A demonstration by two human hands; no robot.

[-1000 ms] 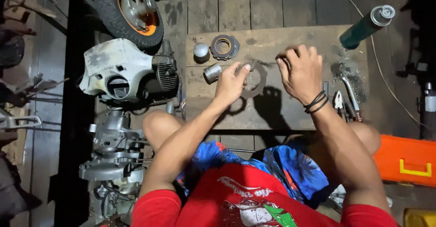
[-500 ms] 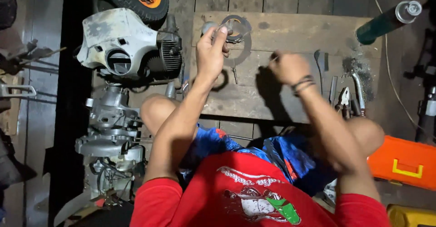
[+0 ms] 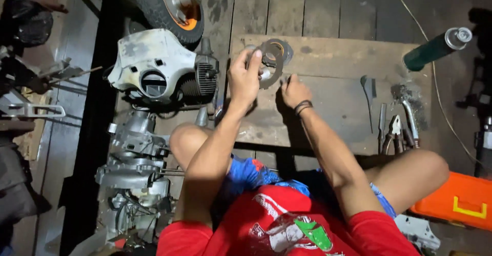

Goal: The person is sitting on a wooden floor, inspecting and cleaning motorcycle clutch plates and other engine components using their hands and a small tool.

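Observation:
My left hand [image 3: 245, 76] is raised over the far left part of the wooden board [image 3: 333, 82] and grips a flat grey metal ring plate [image 3: 273, 56] by its edge, tilted up. Other round metal parts lie partly hidden behind the plate. My right hand [image 3: 294, 91] rests on the board just right of the plate, fingers curled down, a dark band on the wrist. Nothing shows inside it.
A small engine with a pale cover [image 3: 154, 71] and a grey casing [image 3: 133, 158] lie at my left knee, below a wheel [image 3: 171, 5]. Pliers and hand tools [image 3: 394, 130] lie on the board's right side. A green can [image 3: 435, 46] and an orange case [image 3: 456, 199] are at the right.
My left hand went from the middle of the board to its far left corner and lifted the ring plate. My right hand slid left toward it.

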